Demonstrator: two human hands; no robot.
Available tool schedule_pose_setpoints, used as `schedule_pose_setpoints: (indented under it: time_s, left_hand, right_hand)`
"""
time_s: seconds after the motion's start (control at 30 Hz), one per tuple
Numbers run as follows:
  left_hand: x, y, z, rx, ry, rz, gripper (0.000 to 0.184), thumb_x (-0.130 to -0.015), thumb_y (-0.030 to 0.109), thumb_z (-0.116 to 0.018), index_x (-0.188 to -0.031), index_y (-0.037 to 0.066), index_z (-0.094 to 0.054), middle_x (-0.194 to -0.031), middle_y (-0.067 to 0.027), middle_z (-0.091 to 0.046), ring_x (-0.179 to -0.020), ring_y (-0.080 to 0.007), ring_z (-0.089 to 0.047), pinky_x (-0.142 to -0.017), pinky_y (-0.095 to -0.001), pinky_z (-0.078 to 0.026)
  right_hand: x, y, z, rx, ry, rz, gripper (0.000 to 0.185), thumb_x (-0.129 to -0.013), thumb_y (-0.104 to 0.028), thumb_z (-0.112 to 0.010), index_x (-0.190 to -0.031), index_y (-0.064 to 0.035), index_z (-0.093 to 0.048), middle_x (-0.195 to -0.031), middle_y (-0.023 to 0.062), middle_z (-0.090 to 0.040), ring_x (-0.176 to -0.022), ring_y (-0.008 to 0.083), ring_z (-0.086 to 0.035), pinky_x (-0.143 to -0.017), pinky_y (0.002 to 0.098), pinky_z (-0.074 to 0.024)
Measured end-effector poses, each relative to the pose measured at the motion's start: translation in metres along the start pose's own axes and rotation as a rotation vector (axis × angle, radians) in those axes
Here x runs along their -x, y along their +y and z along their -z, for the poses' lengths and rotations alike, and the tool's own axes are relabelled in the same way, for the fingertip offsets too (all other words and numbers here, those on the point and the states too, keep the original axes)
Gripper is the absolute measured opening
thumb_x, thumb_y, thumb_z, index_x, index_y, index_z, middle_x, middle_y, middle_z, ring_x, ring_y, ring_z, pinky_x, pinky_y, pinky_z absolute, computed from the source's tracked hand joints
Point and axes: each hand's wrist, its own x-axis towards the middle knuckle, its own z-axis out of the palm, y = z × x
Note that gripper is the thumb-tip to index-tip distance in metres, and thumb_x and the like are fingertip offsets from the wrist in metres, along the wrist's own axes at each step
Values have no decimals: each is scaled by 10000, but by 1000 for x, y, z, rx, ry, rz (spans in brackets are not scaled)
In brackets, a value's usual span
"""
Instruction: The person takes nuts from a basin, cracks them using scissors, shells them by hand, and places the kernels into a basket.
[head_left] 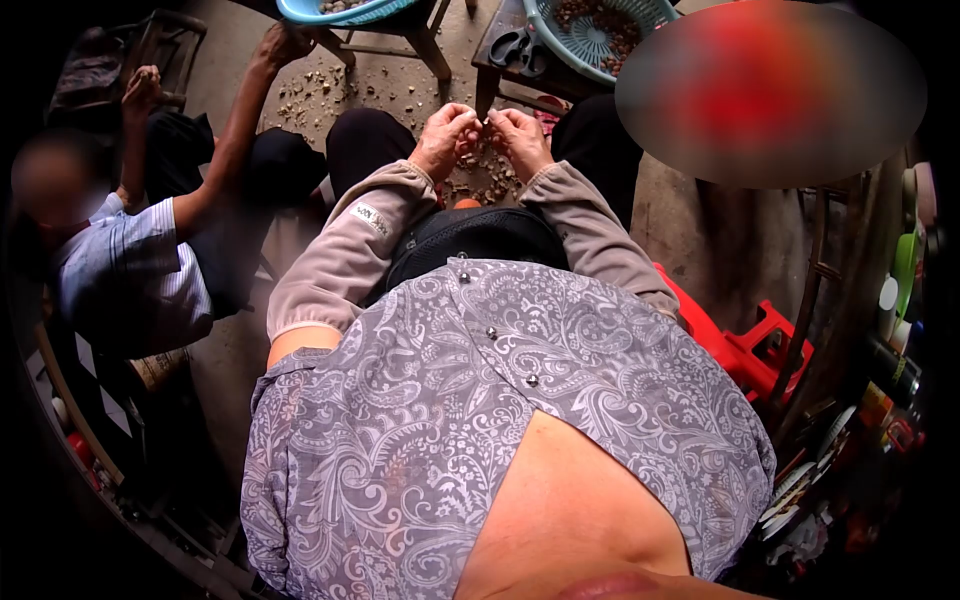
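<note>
My left hand (447,142) and my right hand (519,142) are close together above my lap, in grey sleeve covers. Both have their fingers pinched, with the tips nearly meeting. Something small and pale shows at the fingertips, too small to name. Beneath and beyond them, broken shell-like bits (487,180) lie scattered on the floor. Just past my right hand, a blue-green plastic basket (582,68) holds brown nut-like pieces. Beside it, black-handled scissors (533,60) rest on a wooden stool (490,85).
Another person (140,250) sits at the left, one arm stretched toward a blue basin (350,17) on a wooden stool (428,50). More crumbs (320,100) litter the floor there. A red plastic stool (735,345) is at my right, near cluttered shelves (895,370).
</note>
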Motion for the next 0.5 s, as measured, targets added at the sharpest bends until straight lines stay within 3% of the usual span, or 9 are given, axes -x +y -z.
schedule_pose_setpoints:
  time_s: [0.1, 0.17, 0.3, 0.37, 0.5]
  left_hand:
    - [-1, 0, 8, 99, 118, -21, 69, -885, 79, -544, -901, 58, -480, -816, -69, -577, -624, -88, -516, -506, -186, -423]
    - [-5, -1, 14, 46, 165, -1, 62, -874, 16, -522, -917, 38, -482, -833, -96, -577, -634, -98, -521, -517, -185, -434]
    - [-19, 31, -14, -33, 166, -60, 129, -900, 33, -488, -1024, 0, -506, -861, -88, -580, -646, -94, -517, -543, -181, -442]
    - [-35, 59, -55, -156, 53, -201, 163, -909, 65, -494, -1057, -1, -507, -870, -76, -574, -695, -104, -544, -595, -198, -479]
    - [-43, 119, -163, -426, -90, -267, 477, -903, 236, -543, -1284, -11, -397, -1098, -192, -517, -871, -219, -600, -699, -284, -541]
  right_hand:
    - [-6, 13, 8, 524, 70, 167, 273, -797, -259, -669, -856, 4, -625, -703, 49, -629, -591, 131, -562, -561, 270, -455]
    - [5, 12, 3, 938, -57, 214, 407, -734, -310, -688, -993, -12, -588, -889, 209, -638, -846, 319, -623, -754, 389, -484]
    - [14, 12, -3, 1125, -141, 308, 437, -759, -319, -672, -1051, -25, -532, -940, 219, -607, -904, 356, -584, -799, 410, -462]
    - [19, 7, -7, 1110, -132, 332, 350, -761, -314, -670, -906, -7, -582, -841, 213, -608, -832, 357, -591, -738, 419, -466]
    - [26, -9, -18, 1165, -143, 403, 419, -758, -383, -661, -681, 25, -599, -682, 225, -576, -679, 360, -589, -610, 438, -442]
